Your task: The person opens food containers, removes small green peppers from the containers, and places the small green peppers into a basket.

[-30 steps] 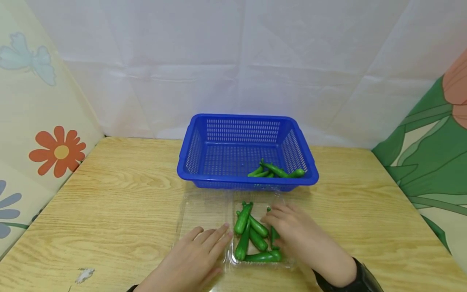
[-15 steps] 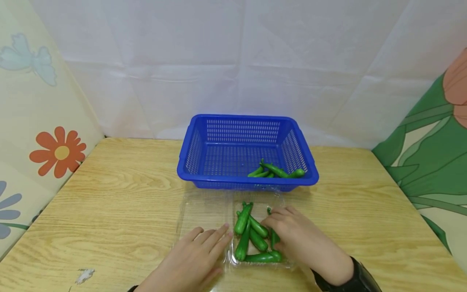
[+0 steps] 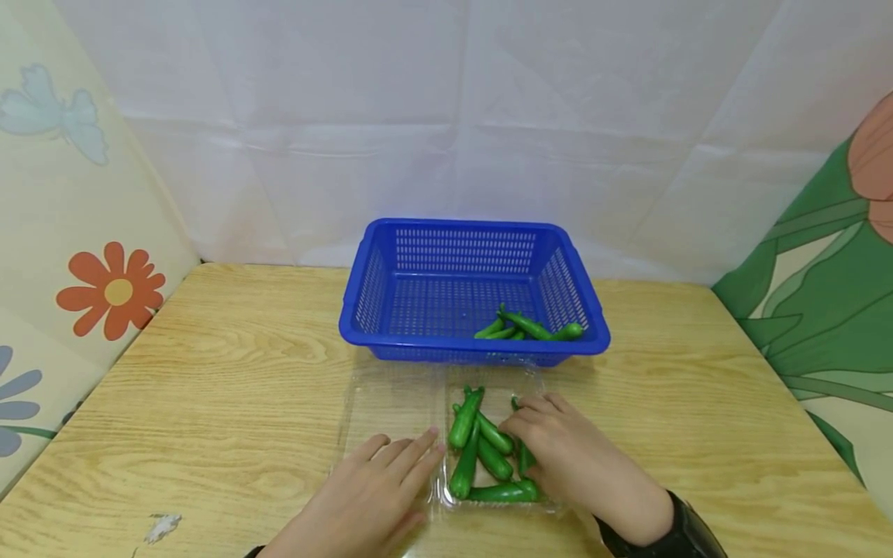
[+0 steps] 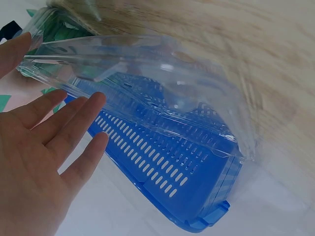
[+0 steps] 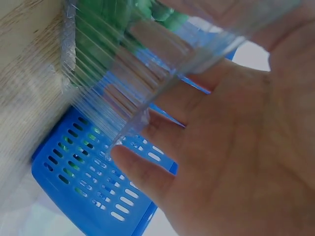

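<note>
A clear hinged plastic box lies open on the table, its lid (image 3: 391,403) to the left and its tray (image 3: 498,508) to the right. Several small, glossy green zucchini (image 3: 463,465) lie in the tray. My right hand (image 3: 568,446) reaches over the tray's right side. Its fingers and thumb hold one zucchini (image 3: 524,457) along that wall, partly hidden under the hand; the right wrist view shows the fingers (image 5: 152,98) through clear plastic. My left hand (image 3: 370,488), fingers extended, rests on the lid near the hinge, and appears open in the left wrist view.
Behind the box stands a blue perforated basket (image 3: 474,345). More green zucchini (image 3: 533,327) lie in its near right corner. The wooden table (image 3: 244,372) meets a white sheet at the back, with flower-patterned panels at both sides.
The right hand has shifted very slightly, and the zucchini under it now lies a touch nearer the tray's right wall. The left hand and basket stay as they were.
</note>
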